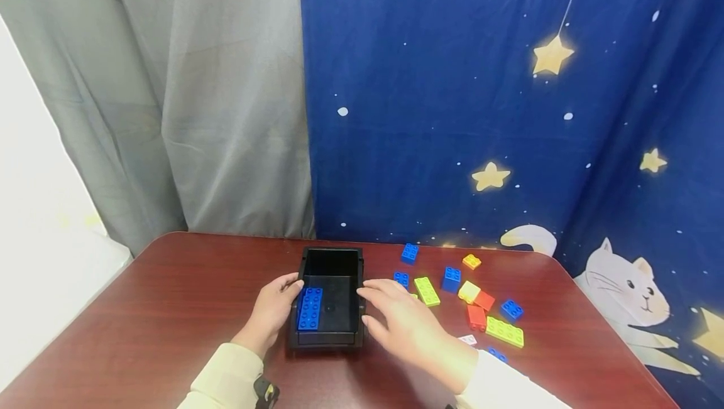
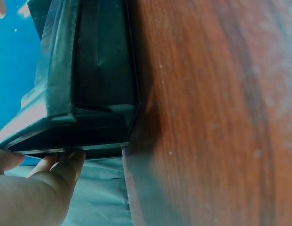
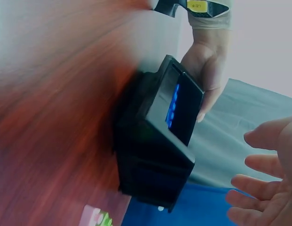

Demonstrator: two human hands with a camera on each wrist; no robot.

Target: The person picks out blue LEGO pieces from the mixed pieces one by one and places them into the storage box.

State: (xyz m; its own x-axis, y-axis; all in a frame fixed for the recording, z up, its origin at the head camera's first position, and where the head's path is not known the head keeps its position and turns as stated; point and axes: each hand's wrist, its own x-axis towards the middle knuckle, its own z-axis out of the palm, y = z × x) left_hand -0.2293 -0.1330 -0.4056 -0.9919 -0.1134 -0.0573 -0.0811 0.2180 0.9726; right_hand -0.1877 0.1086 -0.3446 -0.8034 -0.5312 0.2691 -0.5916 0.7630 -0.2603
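Observation:
A black plastic bin [image 1: 327, 338] stands on the table, its top toward me. Inside it, against the left wall, lies a long blue building brick [image 1: 310, 310] with its studs up. My left hand [image 1: 270, 311] grips the bin's left side, thumb at the rim. In the left wrist view the fingers [image 2: 66, 167] of that hand touch the bin's outer wall. My right hand [image 1: 407, 327] is beside the bin's right wall, with nothing in it. The right wrist view shows its fingers [image 3: 256, 186] spread and apart from the bin [image 3: 150, 150].
Loose building bricks lie right of the bin: several blue ones [image 1: 451, 279], lime ones [image 1: 505, 332], red ones [image 1: 476, 317], a yellow one [image 1: 469, 292] and an orange one [image 1: 471, 262]. My right arm partly hides a pale pink brick [image 1: 468, 339]. Curtains [image 1: 243, 114] hang behind the table [image 1: 186, 296].

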